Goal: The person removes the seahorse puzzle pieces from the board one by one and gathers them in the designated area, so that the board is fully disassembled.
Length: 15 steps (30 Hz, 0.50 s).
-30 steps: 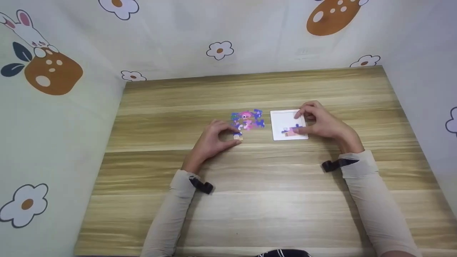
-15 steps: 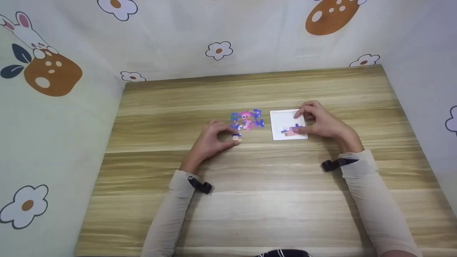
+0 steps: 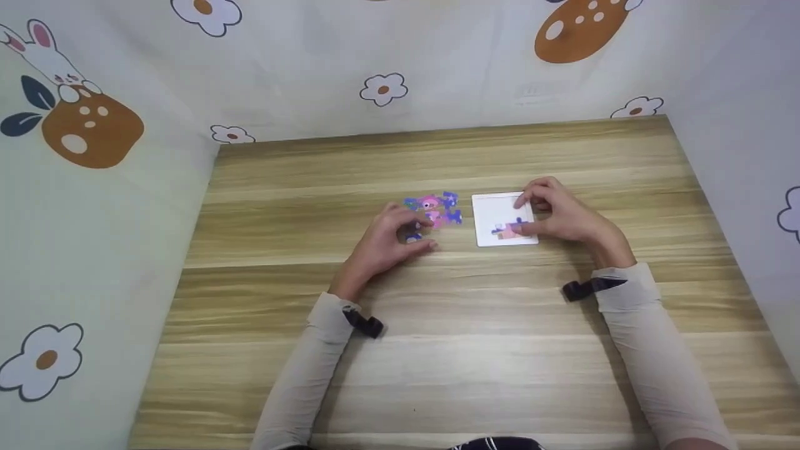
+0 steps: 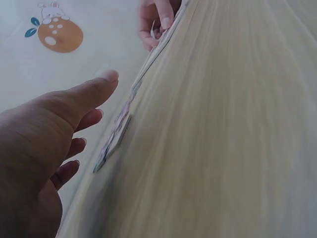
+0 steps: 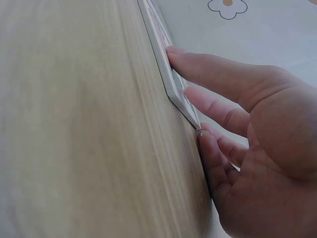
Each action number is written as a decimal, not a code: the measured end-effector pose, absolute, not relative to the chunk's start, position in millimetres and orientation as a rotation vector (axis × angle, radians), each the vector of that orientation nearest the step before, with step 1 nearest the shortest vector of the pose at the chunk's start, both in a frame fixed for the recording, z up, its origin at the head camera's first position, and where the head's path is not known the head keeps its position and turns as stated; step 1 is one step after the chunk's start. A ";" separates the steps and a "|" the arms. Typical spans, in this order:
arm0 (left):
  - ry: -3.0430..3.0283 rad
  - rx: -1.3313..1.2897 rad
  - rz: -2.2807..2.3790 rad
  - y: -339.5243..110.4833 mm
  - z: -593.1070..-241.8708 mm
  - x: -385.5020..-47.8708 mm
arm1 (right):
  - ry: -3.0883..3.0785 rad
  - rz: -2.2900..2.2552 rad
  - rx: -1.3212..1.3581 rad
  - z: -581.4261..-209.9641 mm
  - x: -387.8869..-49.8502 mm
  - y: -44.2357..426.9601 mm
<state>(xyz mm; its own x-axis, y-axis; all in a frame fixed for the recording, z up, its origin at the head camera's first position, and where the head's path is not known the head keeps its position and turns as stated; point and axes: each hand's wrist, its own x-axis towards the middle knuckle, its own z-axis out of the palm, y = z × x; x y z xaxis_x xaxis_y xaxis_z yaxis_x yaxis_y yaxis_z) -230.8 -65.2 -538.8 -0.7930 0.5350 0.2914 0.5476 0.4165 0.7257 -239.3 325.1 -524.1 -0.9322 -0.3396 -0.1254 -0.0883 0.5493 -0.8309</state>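
Observation:
In the head view my left hand [image 3: 389, 237] hovers over loose jigsaw puzzle pieces [image 3: 450, 216], coloured pink, blue and purple. Its thumb and fingers stand apart. One blue piece [image 3: 412, 238] shows in the gap between them. From the left wrist, the same hand [image 4: 49, 124] appears with nothing between thumb and fingers, beside the pieces lying flat [image 4: 116, 131]. My right hand [image 3: 565, 215] rests on the right side of a square white puzzle tray [image 3: 489, 209]. Its thumb [image 5: 198, 67] presses on top, near a few pink and blue pieces [image 3: 507, 230] inside; other fingertips touch the tray's edge.
A wood-grain table [image 3: 450, 375] carries everything. Pale patterned walls [image 3: 300, 69] stand along its back and both sides. Small black devices are strapped at both wrists, the left one [image 3: 364, 323] just above the tabletop.
My left hand stayed by the lower left piece, then shifted right and slightly farther away, over the loose pieces. The right hand and the tray look unmoved.

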 end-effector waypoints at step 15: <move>-2.698 -1.210 -1.131 10.2 -531.6 -230.4 | 2.530 -1.317 -0.410 -525.7 -239.5 326.0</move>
